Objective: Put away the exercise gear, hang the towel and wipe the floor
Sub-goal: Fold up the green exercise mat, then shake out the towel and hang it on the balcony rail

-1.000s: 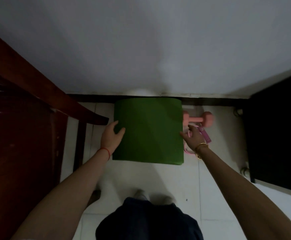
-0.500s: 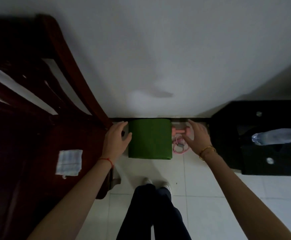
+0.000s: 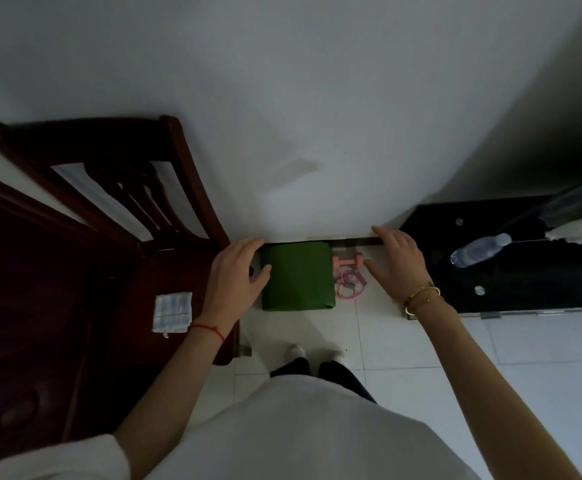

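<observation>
A rolled green exercise mat (image 3: 296, 277) stands on the floor against the white wall. Beside it on the right lie a pink dumbbell (image 3: 346, 262) and a coiled pink skipping rope (image 3: 349, 287). My left hand (image 3: 237, 280) hovers to the left of the mat, fingers relaxed and spread, holding nothing. Off to the right of the pink gear, my right hand (image 3: 398, 263) is also spread and holds nothing. A small folded white towel (image 3: 173, 311) lies on the wooden chair seat at the left.
A dark wooden chair (image 3: 116, 209) stands left of the mat. A black cabinet (image 3: 525, 268) with a plastic water bottle (image 3: 480, 249) on top stands at the right. My feet (image 3: 314, 353) are on white floor tiles below the mat.
I have stood up and drawn back, so the mat looks smaller. Both hands have let go of the mat and moved apart; the right hand now hangs farther right.
</observation>
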`<move>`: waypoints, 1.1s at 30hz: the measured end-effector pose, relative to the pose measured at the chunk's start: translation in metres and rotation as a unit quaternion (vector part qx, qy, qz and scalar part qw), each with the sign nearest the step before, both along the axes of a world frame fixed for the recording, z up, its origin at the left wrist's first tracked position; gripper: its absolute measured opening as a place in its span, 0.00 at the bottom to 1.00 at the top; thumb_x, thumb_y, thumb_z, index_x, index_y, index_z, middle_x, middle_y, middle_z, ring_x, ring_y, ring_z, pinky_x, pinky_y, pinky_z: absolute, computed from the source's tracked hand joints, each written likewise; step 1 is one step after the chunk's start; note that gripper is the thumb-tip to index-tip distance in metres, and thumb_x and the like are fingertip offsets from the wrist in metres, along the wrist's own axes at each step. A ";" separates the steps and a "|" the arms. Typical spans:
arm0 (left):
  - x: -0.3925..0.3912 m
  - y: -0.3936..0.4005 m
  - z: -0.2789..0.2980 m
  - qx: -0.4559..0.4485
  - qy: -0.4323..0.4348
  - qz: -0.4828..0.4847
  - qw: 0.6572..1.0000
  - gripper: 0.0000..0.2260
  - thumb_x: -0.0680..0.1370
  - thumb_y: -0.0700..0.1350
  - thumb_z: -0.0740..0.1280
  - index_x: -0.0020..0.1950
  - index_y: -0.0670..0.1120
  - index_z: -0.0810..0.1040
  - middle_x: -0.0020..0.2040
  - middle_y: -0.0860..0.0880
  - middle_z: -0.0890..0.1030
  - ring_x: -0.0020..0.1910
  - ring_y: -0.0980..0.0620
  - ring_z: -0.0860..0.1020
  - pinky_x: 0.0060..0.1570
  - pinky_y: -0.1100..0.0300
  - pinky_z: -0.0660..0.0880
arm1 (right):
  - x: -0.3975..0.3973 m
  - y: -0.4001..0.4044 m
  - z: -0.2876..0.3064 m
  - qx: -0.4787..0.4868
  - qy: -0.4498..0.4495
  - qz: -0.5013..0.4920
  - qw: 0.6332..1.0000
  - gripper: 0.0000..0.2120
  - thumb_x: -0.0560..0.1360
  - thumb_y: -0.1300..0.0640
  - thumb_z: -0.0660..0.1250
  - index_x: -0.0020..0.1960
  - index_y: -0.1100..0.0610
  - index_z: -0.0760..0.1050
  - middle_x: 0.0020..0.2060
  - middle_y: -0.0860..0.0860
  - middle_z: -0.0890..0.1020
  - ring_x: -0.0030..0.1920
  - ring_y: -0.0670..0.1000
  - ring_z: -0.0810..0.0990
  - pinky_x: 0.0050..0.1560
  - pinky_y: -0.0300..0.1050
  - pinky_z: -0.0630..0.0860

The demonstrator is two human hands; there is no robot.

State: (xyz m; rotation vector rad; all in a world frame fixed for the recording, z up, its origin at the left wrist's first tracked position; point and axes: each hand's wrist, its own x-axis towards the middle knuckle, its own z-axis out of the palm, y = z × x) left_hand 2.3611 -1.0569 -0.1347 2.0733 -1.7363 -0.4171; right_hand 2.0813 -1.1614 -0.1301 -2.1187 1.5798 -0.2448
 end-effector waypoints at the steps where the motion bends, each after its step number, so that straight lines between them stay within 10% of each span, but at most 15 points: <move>1: -0.003 0.004 0.004 -0.003 -0.004 0.001 1.000 0.20 0.77 0.48 0.69 0.68 0.44 0.74 0.65 0.47 0.77 0.65 0.49 0.74 0.66 0.50 0.72 | -0.001 0.003 0.005 -0.008 -0.004 0.004 1.000 0.30 0.74 0.50 0.68 0.72 0.55 0.63 0.68 0.55 0.70 0.70 0.59 0.63 0.70 0.57 0.61; 17: -0.165 0.112 0.041 -0.089 0.003 0.236 0.968 0.21 0.77 0.45 0.69 0.69 0.42 0.74 0.67 0.43 0.76 0.66 0.46 0.73 0.68 0.51 0.69 | -0.091 -0.007 0.047 -0.047 -0.069 0.255 0.963 0.27 0.74 0.53 0.68 0.71 0.56 0.65 0.66 0.55 0.72 0.69 0.60 0.64 0.70 0.56 0.61; 33: -0.462 0.327 0.065 -0.065 -0.039 0.597 0.799 0.21 0.78 0.46 0.69 0.70 0.48 0.72 0.69 0.47 0.74 0.67 0.45 0.73 0.64 0.42 0.72 | -0.188 0.118 0.051 -0.020 -0.087 0.574 0.814 0.33 0.70 0.40 0.57 0.69 0.59 0.68 0.62 0.60 0.75 0.62 0.61 0.70 0.64 0.58 0.68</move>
